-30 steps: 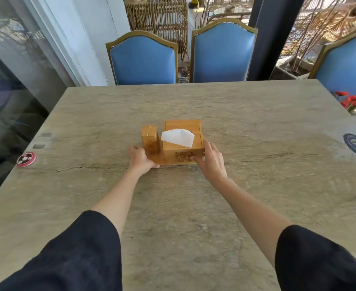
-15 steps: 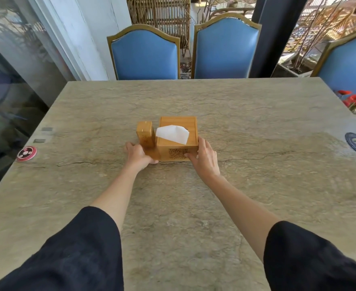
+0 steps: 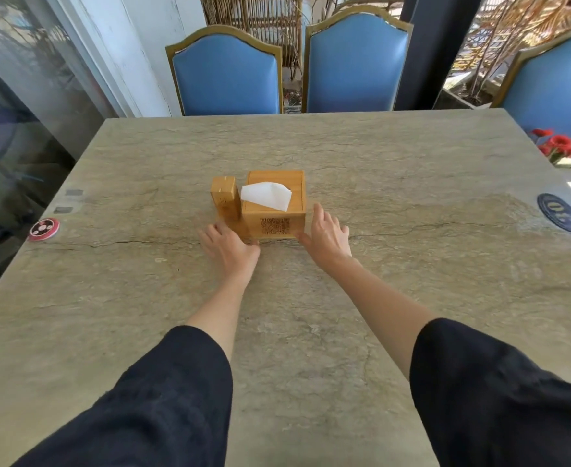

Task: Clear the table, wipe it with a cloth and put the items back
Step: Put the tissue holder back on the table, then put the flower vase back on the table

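Observation:
A wooden tissue box [image 3: 275, 227] with a white tissue [image 3: 266, 195] sticking out stands near the middle of the stone table [image 3: 412, 298]. A small wooden holder [image 3: 224, 197] stands against its left side on the same base. My left hand [image 3: 230, 247] lies flat on the table at the base's front left corner, fingers spread. My right hand [image 3: 326, 234] sits at the box's front right corner, thumb touching the corner, fingers stretched along the right side. Neither hand is closed around the box.
A round red button [image 3: 44, 228] lies near the table's left edge. A dark round disc [image 3: 560, 212] lies near the right edge, with red flowers [image 3: 560, 144] beyond it. Blue chairs [image 3: 227, 72] stand along the far side and at the right.
Both hands have loosened from the box's base and now rest with fingers extended. The box stays at the same spot on the table. The view has tilted slightly.

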